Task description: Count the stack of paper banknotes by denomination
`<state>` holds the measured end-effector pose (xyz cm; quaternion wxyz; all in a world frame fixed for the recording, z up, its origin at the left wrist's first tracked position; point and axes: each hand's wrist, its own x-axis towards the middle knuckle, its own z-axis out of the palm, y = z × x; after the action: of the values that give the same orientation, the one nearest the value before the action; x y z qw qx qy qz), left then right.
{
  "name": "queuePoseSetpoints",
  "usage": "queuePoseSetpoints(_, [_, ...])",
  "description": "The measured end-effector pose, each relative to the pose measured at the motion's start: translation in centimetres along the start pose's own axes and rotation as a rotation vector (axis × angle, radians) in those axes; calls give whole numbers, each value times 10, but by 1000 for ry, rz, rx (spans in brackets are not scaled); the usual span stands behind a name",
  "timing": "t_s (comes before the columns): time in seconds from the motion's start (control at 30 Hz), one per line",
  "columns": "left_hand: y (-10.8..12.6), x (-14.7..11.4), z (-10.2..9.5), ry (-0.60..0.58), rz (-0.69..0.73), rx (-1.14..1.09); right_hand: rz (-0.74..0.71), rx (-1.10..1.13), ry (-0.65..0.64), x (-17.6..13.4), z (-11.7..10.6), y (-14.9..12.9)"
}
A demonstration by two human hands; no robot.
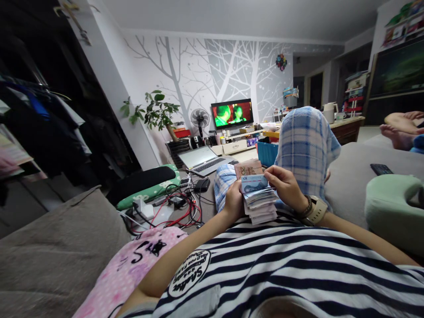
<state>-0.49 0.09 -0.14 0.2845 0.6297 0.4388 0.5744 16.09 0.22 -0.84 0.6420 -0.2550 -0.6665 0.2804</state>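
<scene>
Many likely limp banknotes fill our curled left hand; our right hand pinches an edge, probably the safest hold.

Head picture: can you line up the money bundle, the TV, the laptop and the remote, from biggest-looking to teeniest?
1. Money bundle
2. TV and laptop: too alike to rank
3. Remote
</scene>
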Motion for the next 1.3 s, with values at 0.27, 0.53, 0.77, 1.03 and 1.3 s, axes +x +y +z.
queuePoseSetpoints(0.27, [9, -3, 1, 7, -76, -152, 16, 10, 3, -2, 1, -4])
queuePoseSetpoints(0.53, [11, -2, 7, 30, -185, -342, 23, 35, -10, -3, 1, -1])
queuePoseSetpoints(0.77, [17, -1, 8, 80, -259, -386, -6, 20, -36, -3, 0, -2])
queuePoseSetpoints(1.03, [16, -3, 10, 29, -266, -454, 35, -77, 51, 4, -3, 3])
queuePoseSetpoints(1.3, [15, -5, 13, -138, -297, -625, 70, -120, 38, 6, -2, 8])
